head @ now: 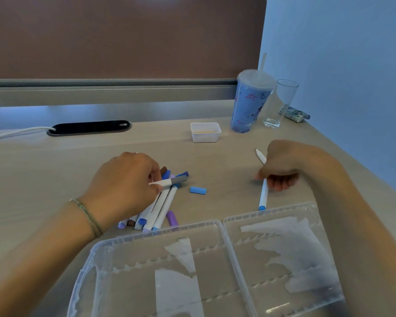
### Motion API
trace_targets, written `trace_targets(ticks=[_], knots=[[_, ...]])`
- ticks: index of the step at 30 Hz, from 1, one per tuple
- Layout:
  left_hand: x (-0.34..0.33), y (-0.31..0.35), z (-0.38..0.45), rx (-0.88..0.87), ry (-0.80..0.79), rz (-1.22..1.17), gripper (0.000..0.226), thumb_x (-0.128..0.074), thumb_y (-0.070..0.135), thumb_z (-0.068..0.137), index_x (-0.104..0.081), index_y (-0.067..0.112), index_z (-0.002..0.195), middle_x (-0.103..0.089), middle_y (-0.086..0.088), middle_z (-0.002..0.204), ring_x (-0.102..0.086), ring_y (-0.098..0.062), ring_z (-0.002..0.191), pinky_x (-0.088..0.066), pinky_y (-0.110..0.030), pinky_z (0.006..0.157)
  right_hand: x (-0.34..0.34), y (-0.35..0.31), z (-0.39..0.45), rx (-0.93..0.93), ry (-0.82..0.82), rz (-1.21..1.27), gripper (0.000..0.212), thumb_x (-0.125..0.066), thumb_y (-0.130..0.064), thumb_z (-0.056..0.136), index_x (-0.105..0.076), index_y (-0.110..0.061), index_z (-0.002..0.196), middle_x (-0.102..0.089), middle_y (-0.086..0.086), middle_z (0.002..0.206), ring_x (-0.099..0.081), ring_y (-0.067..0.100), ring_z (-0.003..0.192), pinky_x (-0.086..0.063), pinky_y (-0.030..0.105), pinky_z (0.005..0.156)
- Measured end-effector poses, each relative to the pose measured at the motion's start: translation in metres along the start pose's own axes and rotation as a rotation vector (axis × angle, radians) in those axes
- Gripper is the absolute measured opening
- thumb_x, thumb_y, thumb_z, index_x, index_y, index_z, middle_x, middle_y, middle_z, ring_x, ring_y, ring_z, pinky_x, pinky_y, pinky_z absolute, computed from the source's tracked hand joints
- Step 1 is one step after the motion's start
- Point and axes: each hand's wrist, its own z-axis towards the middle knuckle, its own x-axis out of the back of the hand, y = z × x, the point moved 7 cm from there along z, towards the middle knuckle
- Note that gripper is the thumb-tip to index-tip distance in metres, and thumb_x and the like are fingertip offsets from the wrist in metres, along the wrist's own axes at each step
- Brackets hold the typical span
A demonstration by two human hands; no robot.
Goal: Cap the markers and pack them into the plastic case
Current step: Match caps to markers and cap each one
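A clear plastic case lies open at the near edge of the desk, both halves empty. Behind its left half sits a pile of white markers with blue, purple and brown ends. My left hand rests over the pile and pinches a grey-capped marker lying crosswise. A loose light-blue cap lies to the right of the pile, and a loose purple cap by the case. My right hand grips an uncapped white marker with a blue rear end, tip pointing away.
A small white tub, a blue lidded tumbler with straw, a drinking glass and a wrapper stand at the back right. A cable port with a white cord sits back left. The desk edge runs along the right.
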Motion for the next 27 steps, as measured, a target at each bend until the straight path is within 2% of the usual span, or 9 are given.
trace_targets(ticks=[5,10,13,15,18,21,23,25,27], knots=[[-0.004,-0.004,0.001,0.003,-0.038,-0.008,0.016,-0.072,0.043,0.085,-0.072,0.035,0.099,-0.063,0.016,0.09,-0.059,-0.009,0.085,-0.053,-0.031,0.076,-0.015,0.012,0.009,-0.124,-0.071,0.015,0.04,-0.066,-0.03,0.099,-0.066,0.0,0.073,-0.066,0.006,0.049,-0.059,0.012,0.035,-0.045,0.021,0.045],[0.0,-0.002,0.002,-0.021,0.035,-0.073,0.015,-0.065,0.048,0.088,-0.069,0.037,0.097,-0.063,0.017,0.088,-0.058,-0.006,0.083,-0.046,-0.026,0.07,-0.016,0.012,0.017,-0.103,-0.067,0.13,0.038,-0.066,-0.024,0.1,-0.066,0.002,0.072,-0.066,0.01,0.053,-0.056,0.014,0.036,-0.048,0.022,0.045],[0.007,0.002,0.001,-0.042,0.093,-0.226,0.006,-0.063,0.041,0.091,-0.068,0.038,0.09,-0.064,0.017,0.083,-0.06,-0.005,0.081,-0.04,-0.017,0.063,-0.002,-0.002,0.01,0.014,0.024,0.239,0.033,-0.066,-0.016,0.097,-0.068,0.004,0.072,-0.068,0.013,0.056,-0.058,0.017,0.039,-0.05,0.025,0.046],[0.01,0.005,-0.001,-0.038,0.1,-0.349,0.006,-0.064,0.036,0.091,-0.07,0.037,0.091,-0.065,0.017,0.082,-0.061,-0.002,0.079,-0.042,-0.014,0.065,0.005,-0.017,0.0,0.12,0.058,0.343,0.032,-0.068,-0.021,0.096,-0.072,0.003,0.075,-0.072,0.012,0.061,-0.06,0.016,0.042,-0.05,0.023,0.045],[0.01,0.012,-0.002,-0.028,0.084,-0.507,0.013,-0.066,0.037,0.091,-0.073,0.036,0.101,-0.069,0.016,0.085,-0.065,-0.002,0.081,-0.051,-0.018,0.075,0.007,-0.048,-0.021,0.303,0.044,0.484,0.032,-0.072,-0.029,0.094,-0.077,0.0,0.083,-0.076,0.011,0.069,-0.065,0.015,0.05,-0.054,0.022,0.049],[0.004,0.019,-0.003,-0.021,0.008,-0.653,0.026,-0.067,0.046,0.087,-0.072,0.036,0.11,-0.072,0.013,0.086,-0.069,-0.003,0.081,-0.058,-0.03,0.082,-0.003,-0.079,-0.039,0.446,-0.001,0.566,0.03,-0.073,-0.03,0.093,-0.079,-0.002,0.083,-0.077,0.013,0.073,-0.067,0.017,0.056,-0.057,0.025,0.056],[0.0,0.023,-0.005,-0.012,-0.04,-0.745,0.035,-0.07,0.052,0.082,-0.072,0.034,0.112,-0.075,0.012,0.084,-0.072,-0.008,0.076,-0.06,-0.035,0.081,-0.012,-0.096,-0.046,0.515,-0.03,0.608,0.029,-0.073,-0.029,0.093,-0.079,-0.004,0.08,-0.077,0.013,0.073,-0.066,0.017,0.055,-0.055,0.024,0.055],[-0.001,0.026,-0.007,-0.008,-0.078,-0.814,0.044,-0.072,0.054,0.076,-0.071,0.031,0.114,-0.076,0.009,0.08,-0.073,-0.011,0.069,-0.061,-0.035,0.078,-0.018,-0.107,-0.051,0.566,-0.026,0.631,0.029,-0.073,-0.028,0.093,-0.079,-0.006,0.077,-0.076,0.012,0.069,-0.066,0.015,0.054,-0.055,0.024,0.055],[0.0,0.028,-0.007,-0.021,-0.081,-0.833,0.037,-0.074,0.048,0.079,-0.071,0.03,0.111,-0.076,0.005,0.077,-0.073,-0.014,0.065,-0.061,-0.033,0.074,-0.021,-0.114,-0.053,0.603,0.003,0.624,0.029,-0.073,-0.029,0.093,-0.08,-0.005,0.078,-0.075,0.011,0.067,-0.067,0.014,0.055,-0.058,0.025,0.058]])
